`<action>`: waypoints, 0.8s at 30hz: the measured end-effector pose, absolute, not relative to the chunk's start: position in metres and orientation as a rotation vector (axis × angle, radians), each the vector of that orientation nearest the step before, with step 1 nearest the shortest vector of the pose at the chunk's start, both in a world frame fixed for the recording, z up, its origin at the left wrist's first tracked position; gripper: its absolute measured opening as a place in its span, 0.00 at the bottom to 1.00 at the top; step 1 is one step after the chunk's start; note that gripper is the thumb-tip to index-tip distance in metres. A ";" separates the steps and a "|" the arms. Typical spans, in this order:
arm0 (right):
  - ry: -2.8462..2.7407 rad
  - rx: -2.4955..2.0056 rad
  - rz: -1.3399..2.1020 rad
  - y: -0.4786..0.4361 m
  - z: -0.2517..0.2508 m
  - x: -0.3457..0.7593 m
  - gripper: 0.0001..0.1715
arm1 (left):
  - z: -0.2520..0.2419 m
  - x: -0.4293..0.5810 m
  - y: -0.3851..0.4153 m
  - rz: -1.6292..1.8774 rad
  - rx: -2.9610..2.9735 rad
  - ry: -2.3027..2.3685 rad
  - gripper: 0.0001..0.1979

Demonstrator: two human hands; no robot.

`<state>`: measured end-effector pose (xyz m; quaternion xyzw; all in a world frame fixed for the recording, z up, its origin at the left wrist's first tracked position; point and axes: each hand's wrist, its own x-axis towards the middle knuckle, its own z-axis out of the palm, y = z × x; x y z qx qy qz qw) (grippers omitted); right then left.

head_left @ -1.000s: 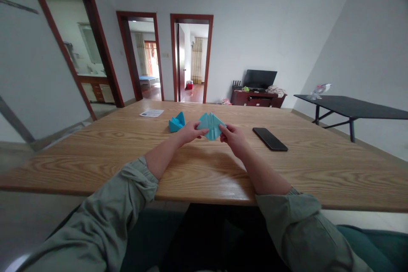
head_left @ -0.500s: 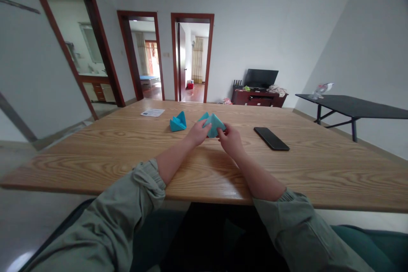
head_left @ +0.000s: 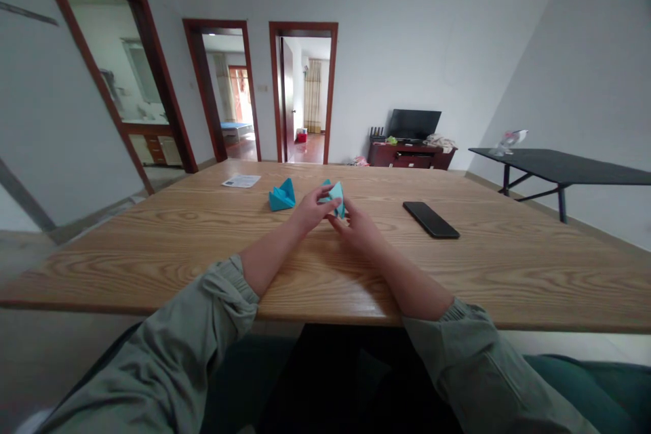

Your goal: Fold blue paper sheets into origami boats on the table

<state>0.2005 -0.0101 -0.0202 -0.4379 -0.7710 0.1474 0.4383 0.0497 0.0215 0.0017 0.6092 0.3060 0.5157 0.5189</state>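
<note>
Between my hands is a folded piece of light blue paper (head_left: 336,194), held just above the wooden table. My left hand (head_left: 311,209) grips it from the left, the thumb lying across its face. From the right, my right hand (head_left: 354,220) closes on its edge, with some fingertips hidden behind the paper. A darker blue corner shows behind the left fingers; whether it belongs to the same piece I cannot tell. Left of my hands, a blue folded-paper shape (head_left: 282,195) with a raised point stands on the table.
The wooden table (head_left: 203,271) spans the view before me. A black smartphone (head_left: 430,220) lies to the right of my hands, and a printed paper slip (head_left: 241,181) at the far left. Beyond are a black side table (head_left: 569,166) and a television (head_left: 414,124).
The held paper has turned and now shows a narrower face. My right hand has shifted left, closer to my left hand. The blue shape on the table has stayed in place.
</note>
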 end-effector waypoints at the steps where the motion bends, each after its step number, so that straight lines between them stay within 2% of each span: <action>1: -1.891 -1.076 0.421 -0.009 -0.021 0.200 0.31 | 0.000 0.051 0.021 1.249 1.514 0.701 0.31; 3: -1.844 -1.014 0.512 -0.006 -0.022 0.200 0.28 | -0.003 0.052 0.022 1.291 1.602 0.684 0.34; 7: -1.796 -0.901 0.618 -0.003 -0.023 0.200 0.26 | -0.008 0.048 0.028 1.336 1.699 0.695 0.33; 11: -1.780 -0.927 0.556 -0.006 -0.019 0.202 0.22 | -0.006 0.040 0.030 1.220 1.750 0.673 0.35; 17: -1.747 -1.261 0.287 -0.007 -0.017 0.198 0.15 | -0.005 0.045 0.022 1.326 1.896 0.886 0.21; 19: -1.667 -1.378 0.229 -0.005 -0.017 0.195 0.19 | -0.006 0.051 0.019 1.372 1.968 1.047 0.20; 22: -1.527 -1.422 0.171 0.000 -0.018 0.196 0.33 | -0.007 0.065 0.014 1.364 2.011 1.126 0.20; 24: -1.474 -1.377 0.171 0.003 -0.019 0.198 0.36 | -0.007 0.074 0.010 1.349 2.037 1.089 0.19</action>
